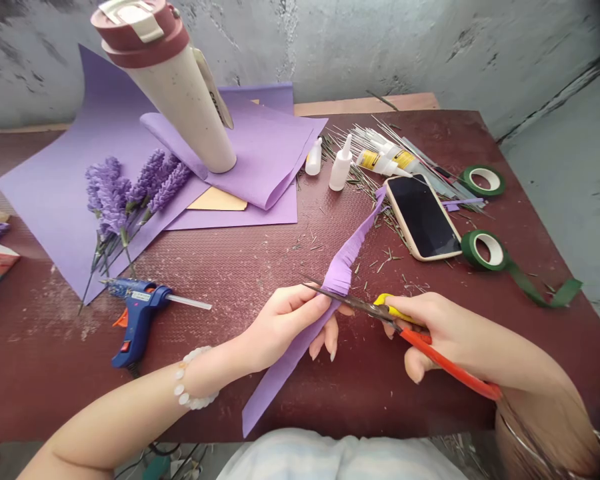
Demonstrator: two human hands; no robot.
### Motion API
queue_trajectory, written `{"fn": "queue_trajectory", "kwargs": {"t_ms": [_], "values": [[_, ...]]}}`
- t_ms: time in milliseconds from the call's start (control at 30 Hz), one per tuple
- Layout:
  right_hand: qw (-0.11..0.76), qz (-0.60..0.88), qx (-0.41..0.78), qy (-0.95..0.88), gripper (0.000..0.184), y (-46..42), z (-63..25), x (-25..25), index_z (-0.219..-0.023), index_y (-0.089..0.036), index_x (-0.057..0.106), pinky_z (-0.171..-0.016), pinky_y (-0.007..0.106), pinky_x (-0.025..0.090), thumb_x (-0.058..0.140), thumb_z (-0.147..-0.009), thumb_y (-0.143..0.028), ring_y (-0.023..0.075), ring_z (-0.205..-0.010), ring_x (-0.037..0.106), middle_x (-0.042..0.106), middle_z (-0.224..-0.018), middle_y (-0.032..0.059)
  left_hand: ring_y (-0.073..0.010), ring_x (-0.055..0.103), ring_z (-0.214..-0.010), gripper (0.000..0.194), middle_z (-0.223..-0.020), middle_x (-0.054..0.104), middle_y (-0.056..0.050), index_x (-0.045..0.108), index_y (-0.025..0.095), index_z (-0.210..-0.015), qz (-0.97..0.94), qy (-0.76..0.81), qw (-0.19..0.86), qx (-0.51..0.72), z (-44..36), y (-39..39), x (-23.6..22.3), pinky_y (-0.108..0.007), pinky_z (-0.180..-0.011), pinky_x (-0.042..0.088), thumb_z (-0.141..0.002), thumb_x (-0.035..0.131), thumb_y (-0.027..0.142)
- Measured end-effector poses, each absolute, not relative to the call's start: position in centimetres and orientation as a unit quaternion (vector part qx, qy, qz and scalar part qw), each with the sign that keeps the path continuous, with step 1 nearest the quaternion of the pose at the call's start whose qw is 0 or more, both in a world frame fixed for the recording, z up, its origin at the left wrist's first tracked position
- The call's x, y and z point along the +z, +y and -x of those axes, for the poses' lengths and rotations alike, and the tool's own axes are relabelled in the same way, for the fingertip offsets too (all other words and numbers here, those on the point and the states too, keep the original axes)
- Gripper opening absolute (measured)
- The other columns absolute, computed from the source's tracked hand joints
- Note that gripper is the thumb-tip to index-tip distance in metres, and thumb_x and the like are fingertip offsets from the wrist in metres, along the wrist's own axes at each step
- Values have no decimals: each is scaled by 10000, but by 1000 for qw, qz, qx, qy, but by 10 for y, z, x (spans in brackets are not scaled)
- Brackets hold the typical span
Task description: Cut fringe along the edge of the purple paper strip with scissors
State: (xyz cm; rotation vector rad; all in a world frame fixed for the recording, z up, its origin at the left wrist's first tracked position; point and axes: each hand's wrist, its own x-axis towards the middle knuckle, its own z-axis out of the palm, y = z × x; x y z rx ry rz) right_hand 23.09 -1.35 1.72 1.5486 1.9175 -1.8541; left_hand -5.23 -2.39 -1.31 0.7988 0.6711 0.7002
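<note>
left hand point(285, 327) was curled, pinching the fringed purple paper strip point(337, 277) above the maroon board point(80, 373); right hand point(443, 327) gripped red-yellow scissors point(445, 363). blades sat near left fingers, so a slip could nick them. yellow glue tube point(385, 160) and tumbler point(190, 100) writing unreadable.

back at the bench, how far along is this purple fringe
Done: the lavender sprigs look finished, and the upper length of the purple strip is fringed. In hand: the left hand holds the strip while the right hand cuts with red-handled scissors. Left: the lower length is still uncut, and purple sheets remain.
</note>
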Motion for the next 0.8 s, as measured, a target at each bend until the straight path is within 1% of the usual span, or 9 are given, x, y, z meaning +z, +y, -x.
{"fn": "queue_trajectory", "kwargs": {"t_ms": [100, 200, 300, 367, 433, 500, 600, 700, 800], "values": [[54, -478, -635, 604, 397, -6, -231, 20, -874, -280, 604, -667, 339, 358, 886, -816, -552, 197, -690, 511, 636, -683, -72, -95, 533, -445, 515, -626, 744, -32, 821, 119, -962, -363, 324, 805, 338, 52, -24, -10, -232, -484, 411, -1043, 835, 628], [78, -475, -642, 597, 324, 1, -229, 23, -878, -280, 616, -624, 340, 296, 837, -866, -515, 175, -630, 452, 565, -621, -96, -87, 528, -438, 497, -627, 753, -23, 829, 122, -977, -358, 341, 796, 349, 50, -25, -10, -223, -479, 409, -1043, 841, 614], [85, -476, -629, 609, 337, 4, -227, 25, -863, -278, 604, -608, 337, 258, 864, -826, -489, 160, -632, 388, 492, -647, -108, -82, 538, -446, 491, -621, 746, -14, 832, 125, -973, -361, 347, 788, 359, 49, -25, -11, -213, -482, 410, -1044, 840, 611], [92, -482, -620, 612, 380, 5, -225, 27, -858, -275, 589, -606, 336, 262, 886, -774, -497, 156, -634, 402, 516, -702, -103, -81, 543, -450, 489, -615, 739, -12, 831, 124, -963, -364, 350, 783, 362, 49, -26, -12, -209, -485, 409, -1046, 837, 606], [102, -495, -605, 615, 414, 4, -223, 29, -853, -274, 572, -607, 338, 290, 888, -753, -521, 157, -633, 422, 544, -746, -95, -81, 541, -444, 479, -607, 735, -12, 830, 121, -954, -365, 355, 780, 363, 49, -26, -13, -210, -486, 406, -1048, 833, 591], [114, -503, -584, 627, 433, 4, -221, 30, -845, -276, 559, -609, 343, 302, 884, -754, -548, 165, -636, 425, 537, -741, -91, -85, 538, -435, 463, -600, 733, -15, 829, 118, -945, -363, 361, 779, 363, 49, -25, -13, -216, -482, 400, -1048, 827, 570], [117, -502, -569, 641, 433, 4, -221, 29, -837, -282, 560, -602, 347, 273, 888, -747, -550, 176, -648, 411, 520, -710, -89, -93, 535, -429, 439, -591, 726, -16, 828, 116, -940, -360, 363, 778, 364, 49, -24, -13, -226, -479, 397, -1051, 810, 541], [94, -486, -604, 625, 395, 6, -225, 25, -838, -284, 571, -595, 343, 255, 884, -751, -508, 170, -638, 377, 500, -677, -100, -98, 543, -434, 422, -589, 719, -13, 828, 116, -940, -367, 362, 774, 368, 50, -23, -13, -232, -487, 410, -1059, 783, 518], [73, -469, -637, 608, 332, 7, -228, 22, -835, -280, 577, -603, 334, 258, 871, -737, -400, 159, -638, 350, 473, -654, -115, -103, 559, -446, 415, -601, 725, -18, 832, 114, -955, -379, 357, 768, 371, 50, -23, -13, -238, -502, 429, -1075, 747, 502]]}}
